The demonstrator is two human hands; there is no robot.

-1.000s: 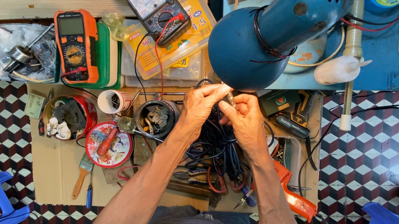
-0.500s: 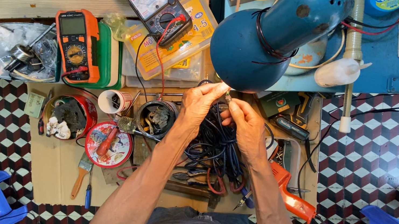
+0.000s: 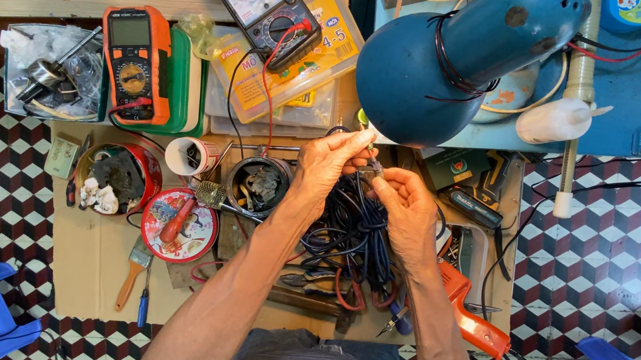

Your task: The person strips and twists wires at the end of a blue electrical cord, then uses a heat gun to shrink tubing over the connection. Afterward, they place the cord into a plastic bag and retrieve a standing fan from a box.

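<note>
**Both hands pinched on a small part under the lamp**

We look straight down at a crowded sheet of cardboard (image 3: 93, 272) on the tiled floor, and both hands meet near its far edge. Our left hand (image 3: 333, 160) has thumb and fingertips pressed together on a tiny part (image 3: 370, 161), too small for us to name, held right below the rim of the big blue lamp (image 3: 447, 62). Our right hand (image 3: 408, 209) closes on the same part from the other side, fingers curled, thumb tip touching it. The two hands sit fingertip to fingertip.

Under them lies a tangled bundle of dark cables (image 3: 355, 230), black and deep blue, looped loosely toward the near edge; whether the part joins a cable we cannot tell.

Just left of the left wrist stands an open tin of small hardware (image 3: 260, 183). Farther left sit a white cup (image 3: 189, 155), a red lid holding a red-handled tool (image 3: 179, 224), and a red tin with dark scraps (image 3: 115, 175). At the far left corner rests an orange meter (image 3: 134, 64), and a black dial meter (image 3: 267, 8) lies on clear plastic boxes, red and black leads trailing down. Beside the right forearm, near the right edge, lies an orange glue gun (image 3: 472, 317).
</note>
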